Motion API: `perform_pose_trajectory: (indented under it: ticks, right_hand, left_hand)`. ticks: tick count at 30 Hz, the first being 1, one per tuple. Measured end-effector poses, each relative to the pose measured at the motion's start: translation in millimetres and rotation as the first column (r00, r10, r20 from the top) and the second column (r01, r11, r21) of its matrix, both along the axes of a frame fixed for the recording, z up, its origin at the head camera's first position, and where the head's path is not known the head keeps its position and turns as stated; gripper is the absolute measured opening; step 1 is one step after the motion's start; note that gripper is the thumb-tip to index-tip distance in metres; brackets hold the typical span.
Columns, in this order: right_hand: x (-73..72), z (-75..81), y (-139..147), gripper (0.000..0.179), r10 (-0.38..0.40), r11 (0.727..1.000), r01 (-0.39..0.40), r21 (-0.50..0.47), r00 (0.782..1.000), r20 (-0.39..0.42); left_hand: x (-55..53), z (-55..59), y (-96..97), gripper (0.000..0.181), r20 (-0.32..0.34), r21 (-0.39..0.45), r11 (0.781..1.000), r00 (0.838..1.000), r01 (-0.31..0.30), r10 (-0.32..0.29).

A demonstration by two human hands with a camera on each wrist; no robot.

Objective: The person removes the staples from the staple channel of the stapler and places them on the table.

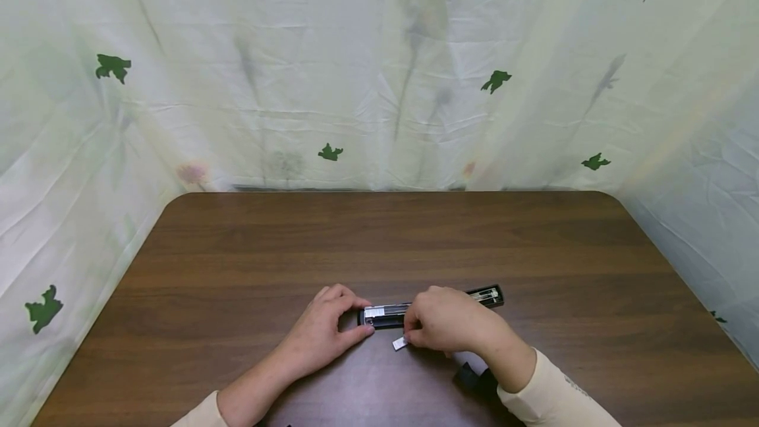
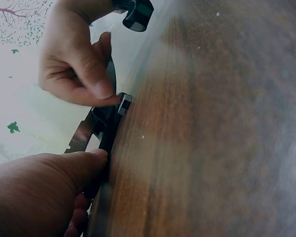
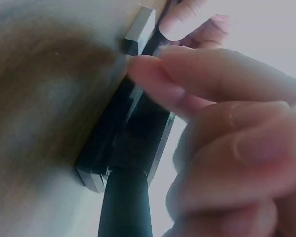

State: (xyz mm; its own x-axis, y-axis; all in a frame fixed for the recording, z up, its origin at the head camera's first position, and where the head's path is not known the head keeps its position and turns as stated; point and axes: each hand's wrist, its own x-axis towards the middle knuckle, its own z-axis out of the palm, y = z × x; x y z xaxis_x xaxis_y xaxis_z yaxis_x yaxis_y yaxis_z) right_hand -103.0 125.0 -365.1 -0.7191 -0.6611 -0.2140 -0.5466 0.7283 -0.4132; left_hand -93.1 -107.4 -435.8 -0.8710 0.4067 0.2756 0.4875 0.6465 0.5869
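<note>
An opened black stapler lies on the table with its metal staple channel showing; part of it is hidden behind my right hand. My left hand grips its left end between thumb and fingers. In front of the stapler, my right hand pinches a short strip of staples between thumb and fingertips. In the left wrist view the strip is beside the stapler's black body. The right wrist view shows the strip beyond my right fingertips, beside the stapler.
The brown wooden table extends around both hands. A pale curtain with green leaf-like shapes hangs behind the table and along its sides. A black device sits under my right wrist.
</note>
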Motion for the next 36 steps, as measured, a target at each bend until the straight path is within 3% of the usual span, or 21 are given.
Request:
perform_pose_trajectory:
  ticks: [6,15,36]
  right_hand:
    - [-6.3,-0.7,-2,0.014,-0.063,0.994,0.045,-0.102,0.982,-0.178]
    - [-7.4,-3.9,-2,0.012,-0.095,0.992,0.075,-0.106,0.976,-0.197]
    - [-7.8,-12.0,-8,0.014,-0.1,0.988,0.061,-0.141,0.95,-0.294]
  left_hand:
    - [0.6,-0.2,-0.2,0.034,0.01,-0.004,1.0,1.0,-0.002,0.002]
    - [0.9,-0.7,0.0,0.033,0.005,-0.01,1.0,1.0,-0.001,0.001]
    - [0.4,-0.6,-0.1,0.033,-0.001,-0.001,1.0,1.0,-0.001,0.001]
